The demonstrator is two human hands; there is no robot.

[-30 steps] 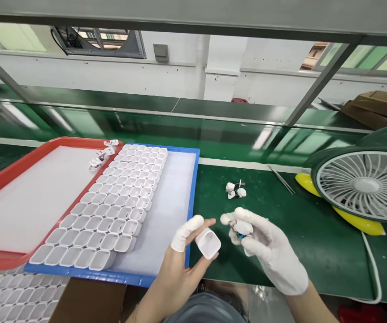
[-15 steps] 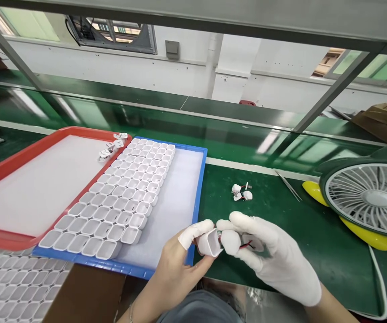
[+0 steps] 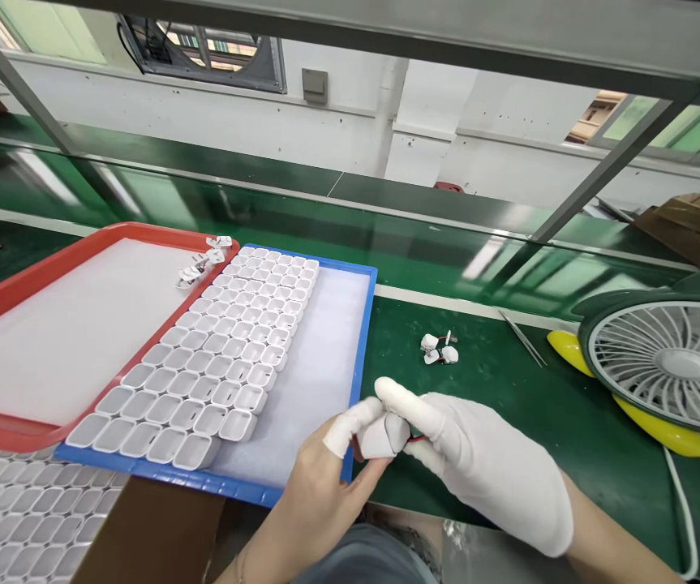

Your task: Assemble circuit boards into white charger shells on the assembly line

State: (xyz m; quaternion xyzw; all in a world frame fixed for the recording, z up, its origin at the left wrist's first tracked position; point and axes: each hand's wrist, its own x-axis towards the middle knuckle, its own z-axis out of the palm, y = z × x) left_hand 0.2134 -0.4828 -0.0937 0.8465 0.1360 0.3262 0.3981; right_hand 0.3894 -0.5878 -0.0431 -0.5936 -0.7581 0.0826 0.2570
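My left hand (image 3: 322, 478), with a white cover on one finger, grips a small white plastic case (image 3: 375, 439) above the table's front edge. My right hand (image 3: 487, 458), in a white glove, has its fingers closed around a white wired part (image 3: 395, 430) at the open end of the case. The part sits against or partly inside that opening; how deep, I cannot tell. Red and dark wire (image 3: 415, 439) shows between the gloved fingers. Beyond my hands, several similar white wired parts (image 3: 440, 349) lie on the green tabletop (image 3: 477, 365).
A blue tray (image 3: 364, 349) at left holds rows of open white cases (image 3: 203, 365). Beside it, a red tray (image 3: 97, 235) has wired parts (image 3: 200, 266) at its right rim. Tweezers (image 3: 523, 338) and a fan (image 3: 684, 361) stand right. More cases (image 3: 27, 519) lie lower left.
My right hand has moved left, bringing the white wired part from just outside the case to its opening. The left hand keeps its hold on the case almost unmoved.
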